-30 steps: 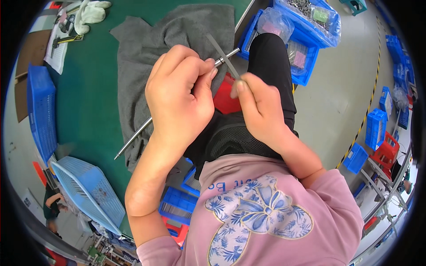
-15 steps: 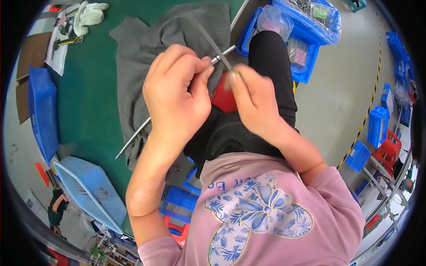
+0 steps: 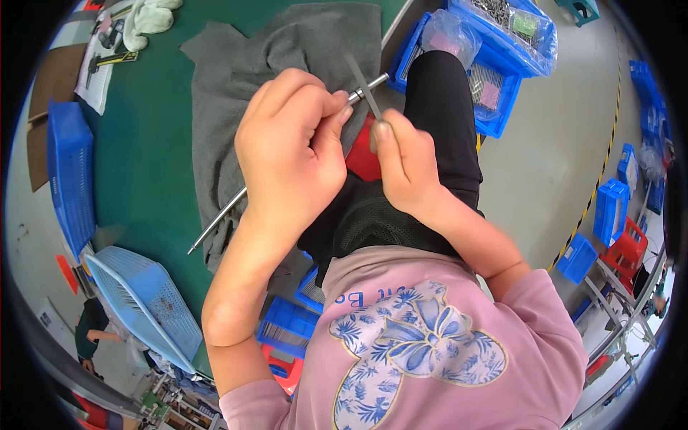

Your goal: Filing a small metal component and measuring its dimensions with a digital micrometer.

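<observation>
My left hand (image 3: 294,147) is closed around a slim shiny metal rod (image 3: 218,218). The rod runs slantwise: a pointed end shows at the lower left, and a thicker, grooved end sticks out past my thumb and fingertips. In my right hand (image 3: 408,158), pinched between thumb and fingers, is a thin flat grey file (image 3: 360,77). It crosses the rod's thick end at an angle and seems to touch it; its far tip is blurred. Under both hands a grey cloth (image 3: 222,107) lies on the green tabletop (image 3: 140,165).
Blue bins (image 3: 494,127) of metal parts stand beyond my right knee. At the table's left are a blue basket (image 3: 72,179) and a light-blue basket (image 3: 147,297). White gloves (image 3: 150,20) lie at the far left. A red stool (image 3: 365,154) shows near my legs.
The file has slid back toward me across the rod, with my right hand drawn slightly lower. My left hand keeps its hold on the rod, almost still.
</observation>
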{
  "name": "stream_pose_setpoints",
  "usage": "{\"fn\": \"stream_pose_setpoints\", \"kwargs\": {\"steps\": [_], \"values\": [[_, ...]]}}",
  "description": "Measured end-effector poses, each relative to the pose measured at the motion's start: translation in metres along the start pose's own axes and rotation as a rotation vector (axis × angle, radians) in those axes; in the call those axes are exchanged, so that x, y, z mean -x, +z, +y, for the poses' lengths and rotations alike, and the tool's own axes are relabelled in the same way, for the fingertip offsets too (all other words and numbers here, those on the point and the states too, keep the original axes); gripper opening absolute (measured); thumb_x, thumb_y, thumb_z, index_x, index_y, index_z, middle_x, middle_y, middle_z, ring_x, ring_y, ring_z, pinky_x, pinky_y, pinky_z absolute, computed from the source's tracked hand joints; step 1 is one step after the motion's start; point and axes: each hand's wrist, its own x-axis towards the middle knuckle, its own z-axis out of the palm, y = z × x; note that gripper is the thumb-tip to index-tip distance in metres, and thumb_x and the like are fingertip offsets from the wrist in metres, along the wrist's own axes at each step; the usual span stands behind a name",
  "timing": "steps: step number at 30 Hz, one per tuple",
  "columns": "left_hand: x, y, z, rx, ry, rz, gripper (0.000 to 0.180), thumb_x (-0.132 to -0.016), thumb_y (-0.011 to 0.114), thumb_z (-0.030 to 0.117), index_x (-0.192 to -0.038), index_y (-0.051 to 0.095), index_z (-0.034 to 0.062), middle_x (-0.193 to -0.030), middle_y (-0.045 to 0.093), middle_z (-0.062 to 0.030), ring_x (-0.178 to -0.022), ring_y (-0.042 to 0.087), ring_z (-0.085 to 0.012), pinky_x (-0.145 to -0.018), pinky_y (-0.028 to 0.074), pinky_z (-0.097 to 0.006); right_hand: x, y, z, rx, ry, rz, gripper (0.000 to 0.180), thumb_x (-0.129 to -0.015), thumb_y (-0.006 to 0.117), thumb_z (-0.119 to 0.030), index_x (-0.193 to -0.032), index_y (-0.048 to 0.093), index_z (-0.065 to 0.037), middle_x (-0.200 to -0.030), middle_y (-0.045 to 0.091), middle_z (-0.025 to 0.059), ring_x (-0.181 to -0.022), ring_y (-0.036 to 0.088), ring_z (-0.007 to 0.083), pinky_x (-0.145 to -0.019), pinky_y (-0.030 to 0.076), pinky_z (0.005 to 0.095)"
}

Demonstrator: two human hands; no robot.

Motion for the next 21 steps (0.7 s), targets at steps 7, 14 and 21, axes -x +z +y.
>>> {"fn": "stream_pose_setpoints", "kwargs": {"steps": [7, 14, 21], "values": [[-0.001, -0.004, 0.000, -0.045, 0.026, -0.038, 0.010, -0.074, 0.068, -0.010, -0.077, 0.061, -0.0034, -0.074, 0.058, -0.0081, -0.063, 0.055, -0.0175, -0.056, 0.044, -0.026, 0.001, -0.003, 0.014, 0.129, -0.036, -0.027, 0.017, -0.097, 0.048, -0.014, -0.084, 0.052, -0.004, -0.061, 0.060, 0.0133, -0.057, 0.061, 0.0357, -0.051, 0.045, 0.0429], [-0.001, -0.002, 0.000, -0.040, 0.057, 0.009, 0.013, -0.069, 0.069, -0.010, -0.075, 0.061, -0.0022, -0.072, 0.056, -0.0090, -0.063, 0.056, -0.0237, -0.058, 0.045, -0.030, 0.000, -0.008, 0.004, 0.028, 0.012, -0.072, 0.018, -0.098, 0.047, -0.014, -0.084, 0.052, -0.003, -0.061, 0.056, 0.0147, -0.055, 0.059, 0.0363, -0.050, 0.043, 0.0408], [0.001, 0.002, 0.000, -0.012, 0.057, 0.035, 0.014, -0.064, 0.068, -0.005, -0.071, 0.059, 0.0027, -0.073, 0.055, -0.0077, -0.067, 0.054, -0.0296, -0.059, 0.045, -0.038, -0.007, -0.013, -0.010, 0.002, 0.069, -0.103, 0.021, -0.099, 0.046, -0.014, -0.084, 0.053, -0.002, -0.060, 0.055, 0.0146, -0.052, 0.056, 0.0348, -0.051, 0.043, 0.0385]]}}
